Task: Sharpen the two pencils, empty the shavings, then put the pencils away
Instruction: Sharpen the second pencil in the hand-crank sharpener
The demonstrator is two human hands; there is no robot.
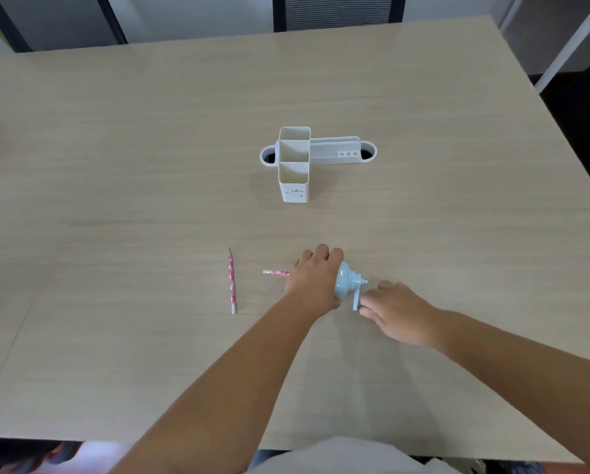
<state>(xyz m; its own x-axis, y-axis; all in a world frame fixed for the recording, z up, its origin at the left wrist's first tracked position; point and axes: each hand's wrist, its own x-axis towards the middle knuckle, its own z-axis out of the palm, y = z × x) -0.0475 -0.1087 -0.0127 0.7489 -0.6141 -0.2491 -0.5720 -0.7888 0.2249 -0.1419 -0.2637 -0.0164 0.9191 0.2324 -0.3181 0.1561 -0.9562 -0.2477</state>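
Observation:
A light blue crank sharpener point(346, 280) lies on the table under my left hand point(315, 280), which covers and grips its body. A pink patterned pencil point(276, 272) sticks out to the left from beneath that hand; its tip is hidden. My right hand point(394, 311) pinches the sharpener's blue crank handle point(356, 301). A second pink pencil point(231, 282) lies free on the table to the left, its point facing away from me. The white pencil holder point(294, 165), with three open compartments, stands upright farther back.
Behind the holder a white cable grommet tray point(338, 152) is set into the wooden table point(132, 165). A dark chair point(338, 12) stands beyond the far edge. The table's near edge runs just in front of my body.

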